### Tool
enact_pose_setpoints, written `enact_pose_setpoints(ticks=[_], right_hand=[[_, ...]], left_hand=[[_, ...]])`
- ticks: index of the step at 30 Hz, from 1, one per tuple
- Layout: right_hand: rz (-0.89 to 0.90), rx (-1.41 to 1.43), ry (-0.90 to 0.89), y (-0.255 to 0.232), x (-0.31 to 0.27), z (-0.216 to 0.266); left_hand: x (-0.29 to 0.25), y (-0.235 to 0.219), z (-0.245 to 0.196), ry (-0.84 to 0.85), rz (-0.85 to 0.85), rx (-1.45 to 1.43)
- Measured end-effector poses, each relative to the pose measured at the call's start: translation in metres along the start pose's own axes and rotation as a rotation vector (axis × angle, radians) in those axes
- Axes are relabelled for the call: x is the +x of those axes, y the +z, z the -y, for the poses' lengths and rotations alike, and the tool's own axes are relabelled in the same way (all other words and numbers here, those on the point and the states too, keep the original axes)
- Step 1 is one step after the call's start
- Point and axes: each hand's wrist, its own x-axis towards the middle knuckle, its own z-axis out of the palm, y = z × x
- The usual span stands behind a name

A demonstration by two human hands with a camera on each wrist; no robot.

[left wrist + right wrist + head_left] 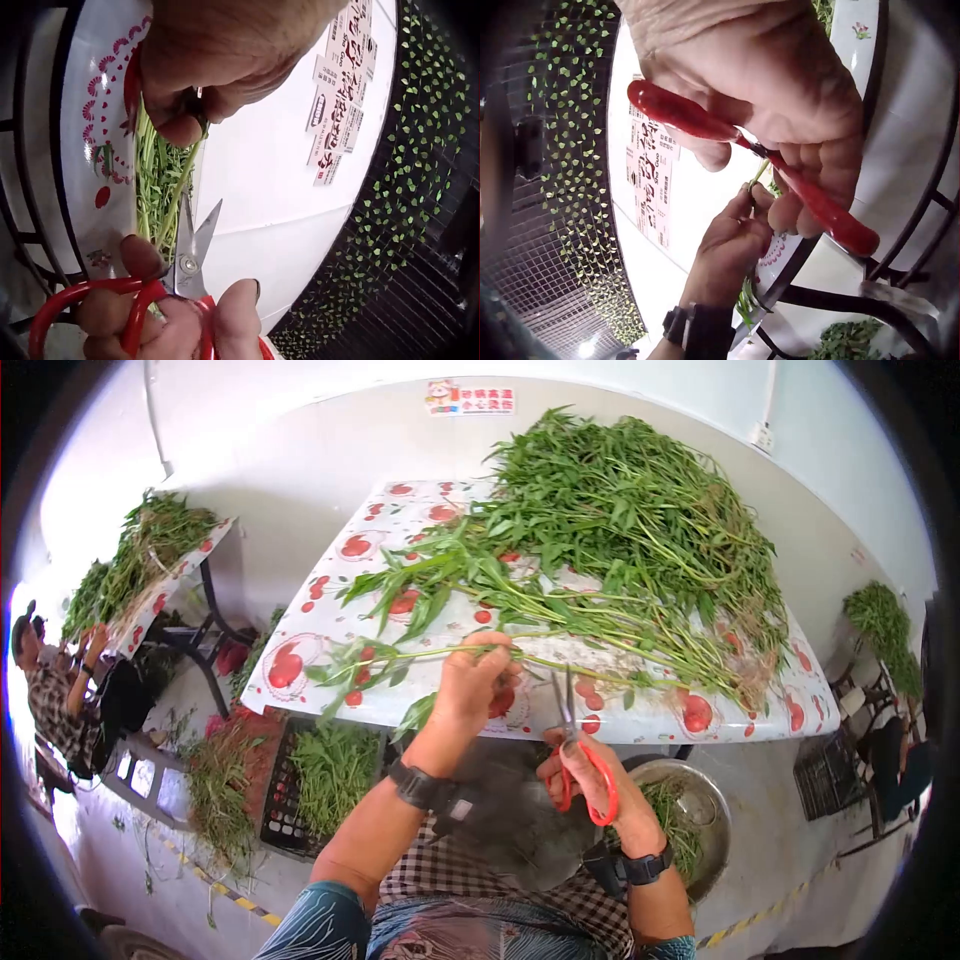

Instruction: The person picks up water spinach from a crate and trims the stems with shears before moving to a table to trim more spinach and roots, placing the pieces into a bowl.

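Note:
My left hand (468,685) pinches a leafy green stem (184,180) between thumb and fingers, over the table's front edge. The leafy end points left and the bare stalk runs right. My right hand (625,805) grips red-handled scissors (604,785), with fingers and thumb in the loops. Their blades (196,240) are parted and point up, just below the stem and to the right of my left hand. In the right wrist view the red handles (825,206) spread wide across the palm. More cut-looking stems (590,610) lie loose on the table beyond my hands.
A large heap of greens (620,500) covers the back right of the patterned table (350,575). Below stand a black crate (275,800) of greens and a metal basin (712,840). Another person (65,695) sits at a table on the left.

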Motion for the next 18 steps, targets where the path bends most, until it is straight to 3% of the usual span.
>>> enact_pose_setpoints(ticks=[8,10,18], right_hand=[[0.009,-0.034,0.029,-0.0068,0.0054,-0.0025],[-0.014,-0.036,-0.033,-0.0045,0.0058,0.0006],[-0.011,0.029,-0.030,-0.0040,0.0072,-0.0017]], left_hand=[[0.0021,-0.0042,0.0065,0.051,0.006,-0.033],[-0.0012,0.0013,0.0011,0.032,-0.008,-0.056],[-0.0001,-0.0079,-0.0009,-0.020,0.126,-0.027]])
